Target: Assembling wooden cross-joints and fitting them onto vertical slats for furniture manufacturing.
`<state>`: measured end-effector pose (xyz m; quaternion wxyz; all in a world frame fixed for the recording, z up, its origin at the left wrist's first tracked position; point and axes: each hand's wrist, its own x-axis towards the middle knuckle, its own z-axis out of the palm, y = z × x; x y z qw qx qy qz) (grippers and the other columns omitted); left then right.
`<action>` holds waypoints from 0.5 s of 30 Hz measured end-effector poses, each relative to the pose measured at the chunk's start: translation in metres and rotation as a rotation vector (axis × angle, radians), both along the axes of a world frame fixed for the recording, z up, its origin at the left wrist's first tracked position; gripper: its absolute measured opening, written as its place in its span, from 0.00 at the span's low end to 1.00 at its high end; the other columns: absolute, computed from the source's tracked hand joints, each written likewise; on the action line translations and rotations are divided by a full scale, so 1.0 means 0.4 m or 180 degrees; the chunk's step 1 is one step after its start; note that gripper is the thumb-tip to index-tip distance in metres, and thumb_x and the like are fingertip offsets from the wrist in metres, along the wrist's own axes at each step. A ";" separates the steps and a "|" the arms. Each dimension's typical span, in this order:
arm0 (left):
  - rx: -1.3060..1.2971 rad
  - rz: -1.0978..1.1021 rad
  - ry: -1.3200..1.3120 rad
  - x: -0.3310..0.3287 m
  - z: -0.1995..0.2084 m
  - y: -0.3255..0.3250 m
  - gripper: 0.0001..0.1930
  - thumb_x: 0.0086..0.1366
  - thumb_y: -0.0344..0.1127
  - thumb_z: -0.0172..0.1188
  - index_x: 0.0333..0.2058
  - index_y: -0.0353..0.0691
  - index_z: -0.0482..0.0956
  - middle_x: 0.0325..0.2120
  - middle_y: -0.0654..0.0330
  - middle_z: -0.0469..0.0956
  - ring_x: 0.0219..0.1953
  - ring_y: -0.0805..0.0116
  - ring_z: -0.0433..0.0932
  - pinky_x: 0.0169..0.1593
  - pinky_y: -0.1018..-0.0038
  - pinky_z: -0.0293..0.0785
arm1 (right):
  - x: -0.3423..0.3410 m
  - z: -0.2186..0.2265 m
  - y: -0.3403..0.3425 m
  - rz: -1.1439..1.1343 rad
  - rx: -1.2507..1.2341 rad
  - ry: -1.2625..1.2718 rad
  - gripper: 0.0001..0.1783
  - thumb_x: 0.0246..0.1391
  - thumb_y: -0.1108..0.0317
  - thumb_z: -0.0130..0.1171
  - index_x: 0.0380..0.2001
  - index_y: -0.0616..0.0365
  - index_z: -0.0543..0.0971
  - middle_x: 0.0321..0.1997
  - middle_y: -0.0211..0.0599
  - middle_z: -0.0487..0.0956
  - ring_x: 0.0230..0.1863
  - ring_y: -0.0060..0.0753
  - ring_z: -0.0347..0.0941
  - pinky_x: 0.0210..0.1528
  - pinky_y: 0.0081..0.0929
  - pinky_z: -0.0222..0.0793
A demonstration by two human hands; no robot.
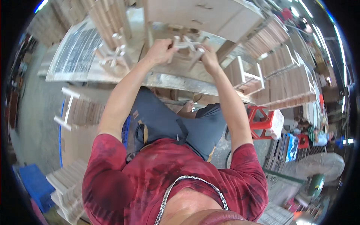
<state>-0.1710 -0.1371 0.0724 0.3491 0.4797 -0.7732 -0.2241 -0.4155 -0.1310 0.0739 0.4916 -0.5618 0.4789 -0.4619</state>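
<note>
Both my hands are at a small pale wooden frame (186, 45) with crossing bars and short legs, held over the workbench (176, 79). My left hand (161, 51) is closed around its left leg. At the other side, my right hand (209, 57) grips a right-hand leg, its fingers slightly smeared by motion. Parts of the frame are hidden behind my fingers. To the left of my left hand, a similar wooden frame (114, 56) with crossed pieces stands on the bench.
Stacked wooden boards (288, 88) and a small open wooden frame (247, 77) lie on the right of the bench. A large wooden panel (202, 15) stands behind my hands. Red stools (258, 122), a fan (320, 167) and a blue bin (35, 183) are around me.
</note>
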 end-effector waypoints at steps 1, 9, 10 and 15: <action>0.0171 -0.0114 0.0033 -0.010 0.035 0.045 0.17 0.63 0.43 0.64 0.38 0.31 0.83 0.27 0.43 0.81 0.30 0.48 0.83 0.36 0.58 0.76 | -0.067 -0.030 0.019 0.0099 -0.0417 0.0853 0.14 0.64 0.68 0.50 0.44 0.67 0.81 0.35 0.37 0.83 0.34 0.28 0.78 0.37 0.28 0.74; 0.2501 -0.0391 0.2799 0.159 0.132 0.310 0.17 0.70 0.44 0.62 0.38 0.32 0.81 0.27 0.57 0.82 0.25 0.68 0.82 0.28 0.73 0.80 | -0.022 0.125 0.277 0.0971 -0.3822 0.3122 0.27 0.36 0.80 0.67 0.45 0.52 0.81 0.59 0.47 0.75 0.52 0.58 0.73 0.49 0.48 0.75; 0.2446 -0.0100 0.3095 0.184 0.130 0.330 0.17 0.70 0.44 0.62 0.39 0.32 0.81 0.27 0.57 0.82 0.26 0.69 0.82 0.28 0.72 0.80 | 0.007 0.127 0.267 0.1031 -0.3853 0.3083 0.27 0.36 0.80 0.67 0.45 0.52 0.81 0.59 0.47 0.75 0.52 0.58 0.73 0.49 0.48 0.75; -0.0409 0.2759 0.1062 0.345 0.040 0.387 0.31 0.57 0.51 0.74 0.46 0.27 0.79 0.30 0.49 0.82 0.33 0.63 0.84 0.36 0.69 0.81 | 0.197 0.188 0.184 0.0782 -0.3172 0.1637 0.15 0.54 0.80 0.65 0.46 0.62 0.82 0.52 0.45 0.81 0.50 0.44 0.77 0.53 0.36 0.73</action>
